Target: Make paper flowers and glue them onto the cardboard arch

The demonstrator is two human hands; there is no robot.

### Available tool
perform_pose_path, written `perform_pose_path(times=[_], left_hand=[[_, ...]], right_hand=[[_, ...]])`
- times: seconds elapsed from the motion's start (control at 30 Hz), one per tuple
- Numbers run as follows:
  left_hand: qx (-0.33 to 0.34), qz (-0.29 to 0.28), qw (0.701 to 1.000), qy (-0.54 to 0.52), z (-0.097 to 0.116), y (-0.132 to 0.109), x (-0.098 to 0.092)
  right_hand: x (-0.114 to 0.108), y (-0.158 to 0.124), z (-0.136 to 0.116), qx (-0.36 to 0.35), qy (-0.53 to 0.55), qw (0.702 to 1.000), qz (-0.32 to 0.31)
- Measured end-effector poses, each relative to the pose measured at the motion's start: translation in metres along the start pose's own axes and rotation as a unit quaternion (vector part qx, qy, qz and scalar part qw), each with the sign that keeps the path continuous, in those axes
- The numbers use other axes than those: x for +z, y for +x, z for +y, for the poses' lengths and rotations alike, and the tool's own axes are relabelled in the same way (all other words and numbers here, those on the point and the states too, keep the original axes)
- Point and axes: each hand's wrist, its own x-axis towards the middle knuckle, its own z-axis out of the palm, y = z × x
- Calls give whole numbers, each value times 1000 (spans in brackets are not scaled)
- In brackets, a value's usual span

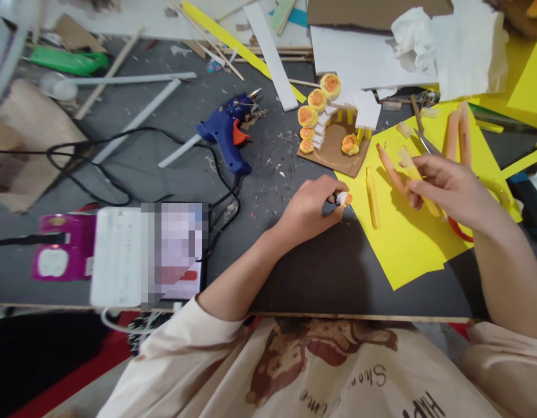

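Left hand (312, 206) pinches a piece (346, 200), right hand (449, 184) grasps a yellow stick (432, 205); cardboard model (337, 152) just beyond; piece white and orange

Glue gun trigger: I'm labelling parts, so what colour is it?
The trigger is bright orange-red, against the blue glue gun; best seen in the head view.

Your left hand (312, 204) hides part of a small white-and-orange piece (345, 199). Your right hand (451, 188) covers the scissors' (426, 143) middle. Near left: phone screen (181, 247) pixelated, unreadable.
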Motion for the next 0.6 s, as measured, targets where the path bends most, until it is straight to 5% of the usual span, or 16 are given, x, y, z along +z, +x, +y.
perform_pose_path(times=[0.13,0.4,0.6], left_hand=[[7,6,1000,-3,0,0,0],[4,1,1000,-5,-1,0,1],[3,-1,1000,-2,0,0,0]], right_hand=[[11,4,4,-27,13,1000,-4],[24,2,0,-104,-237,962,87],[16,-1,6,-112,-278,946,127]])
